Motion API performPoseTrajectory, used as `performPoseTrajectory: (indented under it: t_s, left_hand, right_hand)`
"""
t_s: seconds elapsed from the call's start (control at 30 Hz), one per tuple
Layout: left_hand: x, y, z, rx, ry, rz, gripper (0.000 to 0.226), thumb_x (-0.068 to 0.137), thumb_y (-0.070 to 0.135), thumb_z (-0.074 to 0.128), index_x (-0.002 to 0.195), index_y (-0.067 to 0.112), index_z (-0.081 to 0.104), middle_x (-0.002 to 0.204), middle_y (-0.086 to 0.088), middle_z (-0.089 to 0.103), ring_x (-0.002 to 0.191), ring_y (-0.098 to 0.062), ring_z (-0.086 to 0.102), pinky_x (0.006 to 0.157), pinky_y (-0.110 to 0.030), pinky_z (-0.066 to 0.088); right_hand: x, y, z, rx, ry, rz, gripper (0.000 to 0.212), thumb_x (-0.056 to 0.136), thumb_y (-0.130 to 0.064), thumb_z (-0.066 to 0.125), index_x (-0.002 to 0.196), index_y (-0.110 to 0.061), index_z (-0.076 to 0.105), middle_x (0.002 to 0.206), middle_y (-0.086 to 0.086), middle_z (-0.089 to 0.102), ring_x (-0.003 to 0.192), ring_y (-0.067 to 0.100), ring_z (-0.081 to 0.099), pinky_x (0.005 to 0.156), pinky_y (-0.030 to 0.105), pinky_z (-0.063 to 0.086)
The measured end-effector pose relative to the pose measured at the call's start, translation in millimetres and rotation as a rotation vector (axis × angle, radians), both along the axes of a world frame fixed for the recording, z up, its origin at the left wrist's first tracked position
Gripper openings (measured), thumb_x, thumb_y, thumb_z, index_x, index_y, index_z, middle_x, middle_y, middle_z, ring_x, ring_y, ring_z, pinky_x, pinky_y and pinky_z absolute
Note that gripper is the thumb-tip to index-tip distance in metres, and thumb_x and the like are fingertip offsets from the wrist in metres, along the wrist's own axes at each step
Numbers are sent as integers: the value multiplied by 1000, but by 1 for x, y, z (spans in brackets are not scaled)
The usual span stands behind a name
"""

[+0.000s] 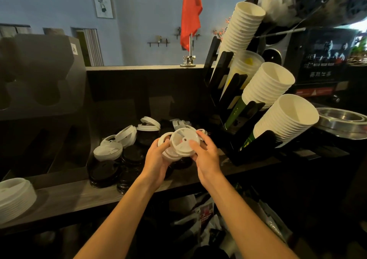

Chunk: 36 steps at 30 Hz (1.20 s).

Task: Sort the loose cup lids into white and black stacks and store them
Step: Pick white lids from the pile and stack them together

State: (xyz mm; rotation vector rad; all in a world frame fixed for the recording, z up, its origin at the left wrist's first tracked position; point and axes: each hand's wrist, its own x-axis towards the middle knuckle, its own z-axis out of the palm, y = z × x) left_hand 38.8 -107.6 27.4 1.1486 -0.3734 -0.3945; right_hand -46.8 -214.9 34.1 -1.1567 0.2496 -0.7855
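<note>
Both my hands hold a small bunch of white lids (183, 142) above the dark counter (65, 195). My left hand (157, 159) grips the lower white lids from the left and underneath. My right hand (204, 153) pinches the top white lid from the right, thumb on its face. Behind and to the left lie loose white lids (127, 134) and a short white stack (108, 151), mixed with stacks of black lids (103, 172). A taller white lid stack (14, 197) stands at the far left.
A black rack (244, 119) holding slanted stacks of white paper cups (286, 117) stands to the right. A dark cup-holder stand (39, 76) rises at the left. A metal ring (343, 119) lies far right. Bags and clutter sit under the counter.
</note>
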Motion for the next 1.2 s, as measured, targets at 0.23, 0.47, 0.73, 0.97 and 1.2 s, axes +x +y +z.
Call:
performPoseTrajectory:
  t_s: [0.23,0.47,0.73,0.97,1.2]
  left_hand:
    - [1,17,3,-46,-46,-58,51,93,37,70,135,11,60,126,-15,70,117,-33,68,90,-43,57]
    - [7,21,4,-60,-26,-66,33,99,20,62,131,13,62,125,-17,70,110,-31,69,82,-41,58]
    - [27,17,13,-2,-45,-30,34,92,11,69,125,15,64,123,-15,70,111,-33,69,77,-41,61]
    - [58,-5,17,94,7,49,36,93,16,72,127,16,61,122,-13,69,111,-31,68,91,-50,60]
    - [71,-9,12,98,16,33,36,100,28,62,132,12,58,123,-13,70,114,-30,68,102,-53,54]
  right_hand:
    - [10,10,-9,-318,116,-67,34,90,-28,74,122,-32,66,115,-17,63,101,-6,61,71,8,51]
    - [18,18,-8,-314,60,-5,35,87,-19,78,115,-20,57,109,-5,67,96,0,66,76,20,57]
    - [31,-6,0,-604,189,-84,25,95,-39,65,115,-28,55,107,-17,61,102,6,61,74,17,53]
    - [83,-57,2,-1127,710,-329,68,95,-53,56,153,-27,31,156,9,34,142,29,33,114,42,33]
    - [96,-63,-4,-1286,769,-352,50,97,-51,53,142,-30,50,138,5,58,131,28,47,113,41,32]
